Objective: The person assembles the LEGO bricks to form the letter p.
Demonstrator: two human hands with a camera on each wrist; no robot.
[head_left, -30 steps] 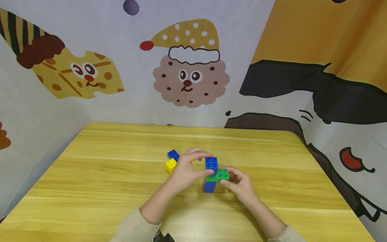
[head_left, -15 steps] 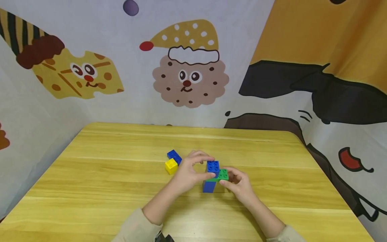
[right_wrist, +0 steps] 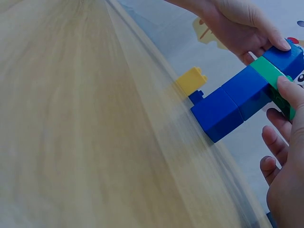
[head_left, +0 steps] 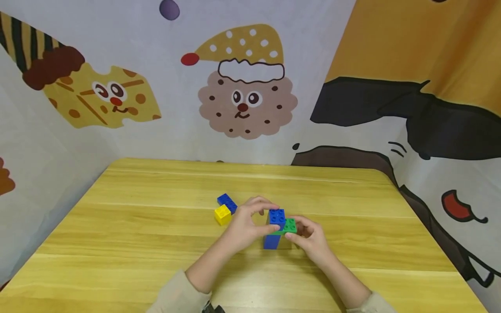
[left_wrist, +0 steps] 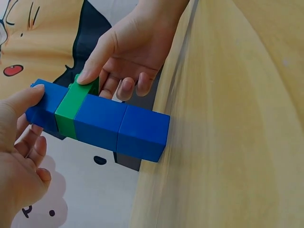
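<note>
A small tower of toy building bricks stands on the wooden table (head_left: 156, 243). Its lower part is two blue bricks (left_wrist: 99, 119), one on the other. Across them lies a flatter green brick (head_left: 290, 225), which juts out to the right. On the green brick's left part sits a square blue brick (head_left: 277, 214), flush with the column below in the left wrist view. My left hand (head_left: 245, 224) pinches this top blue brick between thumb and fingers. With thumb and fingers my right hand (head_left: 313, 239) holds the jutting end of the green brick.
Left of the tower, beyond my left forearm, a yellow brick (head_left: 222, 215) lies close to a longer blue brick (head_left: 227, 202). A cartoon-printed cloth (head_left: 176, 130) hangs behind the table's far edge.
The top blue brick has moved slightly right and down onto the green brick, and my left hand came with it. My right hand has stayed in place.
</note>
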